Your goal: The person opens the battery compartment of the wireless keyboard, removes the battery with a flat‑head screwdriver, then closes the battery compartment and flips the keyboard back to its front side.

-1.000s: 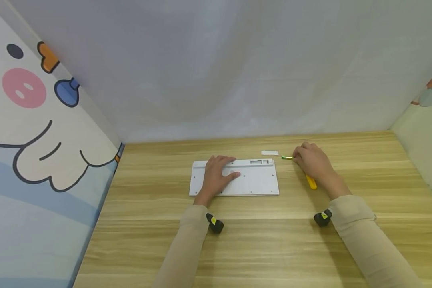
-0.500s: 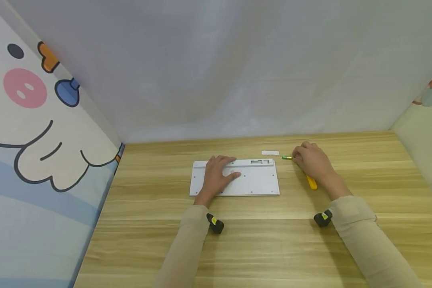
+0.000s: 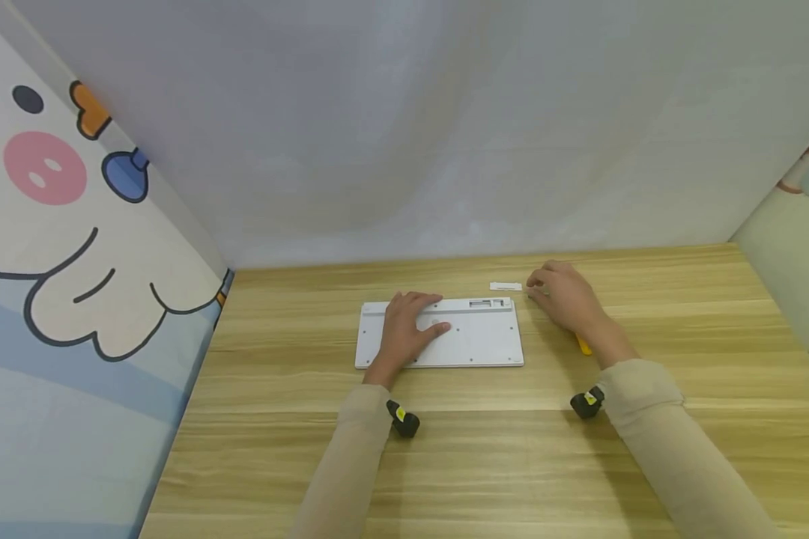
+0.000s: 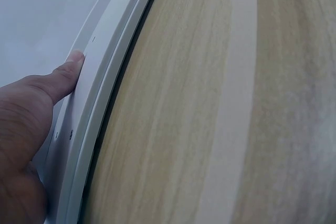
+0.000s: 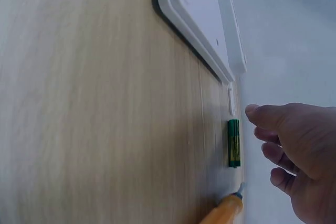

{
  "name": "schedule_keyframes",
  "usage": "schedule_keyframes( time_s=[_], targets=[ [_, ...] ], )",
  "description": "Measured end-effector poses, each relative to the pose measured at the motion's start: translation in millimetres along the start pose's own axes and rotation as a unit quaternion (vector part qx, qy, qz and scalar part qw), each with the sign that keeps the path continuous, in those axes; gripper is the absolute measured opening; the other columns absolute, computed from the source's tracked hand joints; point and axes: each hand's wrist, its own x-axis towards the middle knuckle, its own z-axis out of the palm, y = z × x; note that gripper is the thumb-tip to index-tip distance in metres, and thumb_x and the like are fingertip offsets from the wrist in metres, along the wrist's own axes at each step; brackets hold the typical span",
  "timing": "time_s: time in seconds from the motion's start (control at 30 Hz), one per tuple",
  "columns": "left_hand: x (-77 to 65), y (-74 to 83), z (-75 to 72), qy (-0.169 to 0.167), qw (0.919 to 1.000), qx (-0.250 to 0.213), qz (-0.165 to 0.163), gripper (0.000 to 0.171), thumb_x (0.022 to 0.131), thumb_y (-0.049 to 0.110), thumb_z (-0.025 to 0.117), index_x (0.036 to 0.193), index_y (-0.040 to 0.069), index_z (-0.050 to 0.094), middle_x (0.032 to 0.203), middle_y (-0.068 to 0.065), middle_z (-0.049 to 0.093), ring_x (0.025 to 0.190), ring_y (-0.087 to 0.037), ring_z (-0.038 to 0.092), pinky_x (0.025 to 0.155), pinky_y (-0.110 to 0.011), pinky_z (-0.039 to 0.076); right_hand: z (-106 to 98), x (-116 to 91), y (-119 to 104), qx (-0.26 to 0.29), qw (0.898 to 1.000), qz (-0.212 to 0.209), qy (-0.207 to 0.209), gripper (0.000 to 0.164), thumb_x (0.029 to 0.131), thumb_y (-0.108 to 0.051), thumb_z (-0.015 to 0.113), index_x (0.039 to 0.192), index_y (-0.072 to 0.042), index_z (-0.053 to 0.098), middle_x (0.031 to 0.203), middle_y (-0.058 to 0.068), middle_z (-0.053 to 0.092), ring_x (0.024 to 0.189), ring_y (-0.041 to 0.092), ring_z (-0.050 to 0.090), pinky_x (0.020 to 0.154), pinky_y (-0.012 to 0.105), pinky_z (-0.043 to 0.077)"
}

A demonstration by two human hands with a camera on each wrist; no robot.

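Observation:
A white keyboard lies face down, its battery compartment uncovered at the far right corner. My left hand rests on its left half with thumb and fingers spread; the left wrist view has the thumb along the keyboard's back. My right hand hovers right of the keyboard, fingers loosely bent and holding nothing. Below it, in the right wrist view, lies a green battery. A small white battery cover sits just left of the right fingertips.
A screwdriver with a yellow-orange handle lies on the wooden table, partly hidden by my right hand in the head view. A pale curtain-like wall stands behind the table, with a cartoon-printed panel at the left.
My right hand has moved left, from near the screwdriver to over the green battery and close to the cover. The left hand and keyboard stay as they were.

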Motion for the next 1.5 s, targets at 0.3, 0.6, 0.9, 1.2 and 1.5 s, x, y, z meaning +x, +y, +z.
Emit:
schedule_keyframes(
  time_s=[0.3,0.6,0.9,1.2,1.5],
  targets=[
    [3.3,-3.1,2.6,0.004,1.0000,0.000,0.000,0.056,0.090,0.042,0.076,0.140,0.022,0.061,0.141,-0.005,0.063,0.139,-0.026,0.053,0.135,-0.048,0.011,9,19,-7,-0.002,1.000,-0.013,-0.015,0.018,0.097,-0.010,0.066,0.110,0.001,0.073,0.110,0.019,0.070,0.108,0.039,0.063,0.100,0.054,0.052],
    [5.1,-4.3,4.2,0.008,1.0000,0.003,-0.001,0.056,0.089,0.042,0.076,0.140,0.023,0.061,0.140,-0.004,0.064,0.138,-0.025,0.054,0.135,-0.047,0.011,15,29,-12,0.009,0.999,0.001,-0.034,0.022,0.098,-0.014,0.067,0.113,0.001,0.072,0.114,0.019,0.067,0.109,0.038,0.060,0.098,0.053,0.052],
    [4.2,-2.0,1.8,0.002,1.0000,0.007,-0.004,0.056,0.090,0.042,0.075,0.140,0.023,0.061,0.141,-0.004,0.063,0.139,-0.025,0.053,0.135,-0.045,0.011,20,32,-12,-0.005,0.999,0.010,-0.036,0.021,0.097,-0.013,0.067,0.112,0.001,0.072,0.113,0.020,0.067,0.107,0.038,0.062,0.098,0.052,0.054],
    [2.7,-3.8,0.7,0.007,0.9999,0.011,0.005,0.056,0.090,0.042,0.076,0.140,0.022,0.061,0.139,-0.005,0.065,0.137,-0.025,0.055,0.135,-0.046,0.013,23,30,-12,0.001,1.000,0.011,-0.018,0.020,0.100,-0.012,0.063,0.111,0.001,0.073,0.109,0.018,0.068,0.103,0.036,0.062,0.093,0.050,0.055],
    [-0.7,-1.0,-1.7,0.005,0.9999,0.003,0.011,0.056,0.089,0.040,0.076,0.139,0.020,0.062,0.139,-0.006,0.065,0.137,-0.027,0.055,0.135,-0.047,0.013,20,23,-17,0.008,1.000,0.010,-0.011,0.020,0.102,-0.011,0.060,0.110,0.002,0.072,0.108,0.018,0.066,0.102,0.035,0.061,0.092,0.050,0.054]
  ],
)
